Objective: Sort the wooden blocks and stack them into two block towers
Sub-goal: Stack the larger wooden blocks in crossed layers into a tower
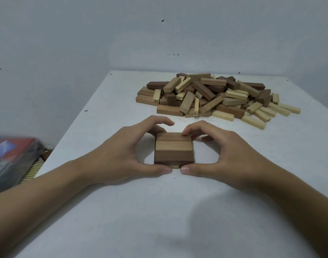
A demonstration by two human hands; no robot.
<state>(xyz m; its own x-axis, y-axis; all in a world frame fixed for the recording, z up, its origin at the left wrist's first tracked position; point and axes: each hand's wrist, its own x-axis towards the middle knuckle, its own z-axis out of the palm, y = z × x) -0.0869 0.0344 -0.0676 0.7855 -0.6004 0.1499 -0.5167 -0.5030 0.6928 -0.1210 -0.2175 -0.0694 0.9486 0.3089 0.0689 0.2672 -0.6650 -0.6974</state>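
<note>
Head view: 2 hands squaring a low tower (pixel 174 148).
Left hand (pixel 122 151) and right hand (pixel 230 155) curl round it, thumbs at the near edge, fingertips on the far edge; top layer is 3 blocks (paler block peeks out beneath). Squeeze evenly, keep layers flush; loose pile (pixel 215 97) lies well behind on the table (pixel 159 211).

One tower (pixel 174 148) with three blocks in its top layer; one heap of blocks (pixel 215 97) (too jumbled to count); two hands: left hand (pixel 129 151), right hand (pixel 228 155).
</note>
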